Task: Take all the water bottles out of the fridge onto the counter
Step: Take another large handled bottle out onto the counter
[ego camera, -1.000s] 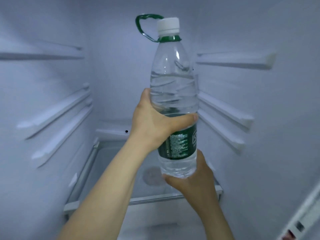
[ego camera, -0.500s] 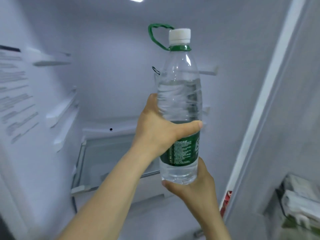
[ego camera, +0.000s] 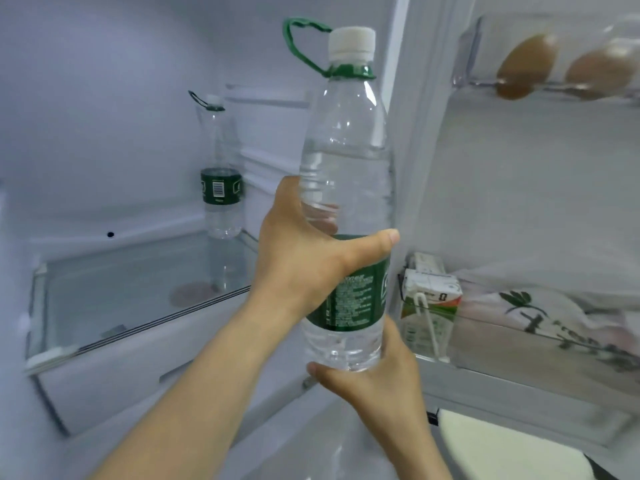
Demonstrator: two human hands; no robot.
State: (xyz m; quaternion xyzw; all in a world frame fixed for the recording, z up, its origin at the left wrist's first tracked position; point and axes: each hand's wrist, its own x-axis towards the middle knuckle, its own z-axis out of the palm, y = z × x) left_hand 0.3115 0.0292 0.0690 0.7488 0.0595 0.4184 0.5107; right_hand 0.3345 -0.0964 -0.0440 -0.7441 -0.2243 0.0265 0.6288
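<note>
Your right hand point(ego camera: 377, 382) cups the base of the water bottle point(ego camera: 346, 161), fingers curled under it. Your left hand point(ego camera: 301, 261) wraps the label, thumb across the front. The bottle is upright, off the shelf, at the fridge mouth. You're mid-carry, I'd say: next, swing it out to the bench, not in view, clearing the carton point(ego camera: 429, 313) in the door. Since half a second ago the view has swung right, same grip, and a second bottle point(ego camera: 221, 181) now shows plainly on the glass shelf point(ego camera: 104, 299), still to fetch.
</note>
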